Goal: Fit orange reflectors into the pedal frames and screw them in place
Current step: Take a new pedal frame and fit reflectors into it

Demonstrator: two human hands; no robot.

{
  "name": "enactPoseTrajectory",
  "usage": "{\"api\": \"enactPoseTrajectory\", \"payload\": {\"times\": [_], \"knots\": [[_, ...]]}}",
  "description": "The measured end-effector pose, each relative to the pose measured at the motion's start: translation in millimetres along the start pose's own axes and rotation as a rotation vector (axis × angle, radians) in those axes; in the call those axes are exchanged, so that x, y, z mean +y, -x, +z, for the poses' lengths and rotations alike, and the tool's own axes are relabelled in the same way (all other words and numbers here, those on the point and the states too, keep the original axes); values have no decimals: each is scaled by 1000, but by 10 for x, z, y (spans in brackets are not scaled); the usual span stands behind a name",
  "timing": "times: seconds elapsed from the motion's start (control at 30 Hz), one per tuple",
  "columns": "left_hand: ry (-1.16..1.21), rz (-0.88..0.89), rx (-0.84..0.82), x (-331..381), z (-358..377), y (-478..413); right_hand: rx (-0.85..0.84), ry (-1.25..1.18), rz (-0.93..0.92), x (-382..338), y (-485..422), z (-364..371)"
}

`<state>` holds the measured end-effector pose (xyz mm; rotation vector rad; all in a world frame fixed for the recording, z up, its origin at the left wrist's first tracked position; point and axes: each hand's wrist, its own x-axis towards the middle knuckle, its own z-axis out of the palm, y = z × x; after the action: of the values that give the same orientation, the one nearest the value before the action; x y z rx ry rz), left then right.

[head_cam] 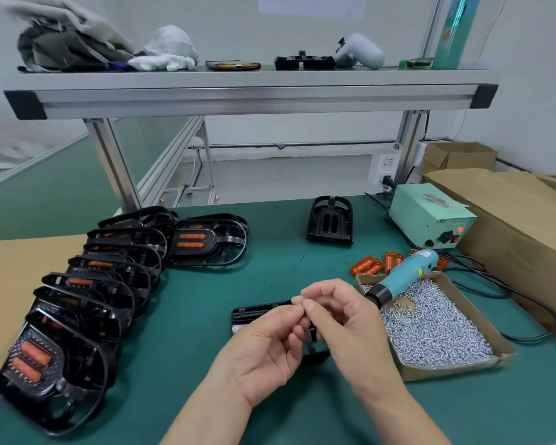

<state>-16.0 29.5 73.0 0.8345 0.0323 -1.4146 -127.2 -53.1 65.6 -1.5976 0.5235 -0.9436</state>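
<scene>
Over a black plastic pedal frame (254, 311) near the green surface's (199, 293) front edge, the left grip (264, 345) and right grip (344, 319) meet with curled fingertips; whether they pinch anything cannot be told. Orange plastic reflectors (366, 264) lie toward the right edge.

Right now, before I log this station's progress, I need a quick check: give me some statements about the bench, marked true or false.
1. The electric screwdriver lies with its tip over the screw tray, unheld. True.
2. Loose orange reflectors lie on the mat by the screwdriver. True.
3. The lone pedal frame at the back holds reflectors. False: its slots are empty.
4. The right hand grips the screwdriver. False: its fingertips meet those of the left hand above a black frame on the mat.
</scene>
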Motion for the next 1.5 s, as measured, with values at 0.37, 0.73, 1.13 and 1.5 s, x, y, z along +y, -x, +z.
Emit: {"api": "enactPoseTrajectory", "payload": {"times": [0.37, 0.73, 1.13, 1.5], "knots": [[-47, 27, -54, 187, -152, 70, 556, 214, 249, 228, -424, -829], [-108, 184, 10, 265, -243, 79, 522, -234, 604, 395, -721, -914], [-184, 206, 48, 235, -264, 55, 574, -696, 503, 184, -756, -562], [-306, 249, 83, 83, -226, 28, 265, -912, 373, -166, -747, 78]]}}
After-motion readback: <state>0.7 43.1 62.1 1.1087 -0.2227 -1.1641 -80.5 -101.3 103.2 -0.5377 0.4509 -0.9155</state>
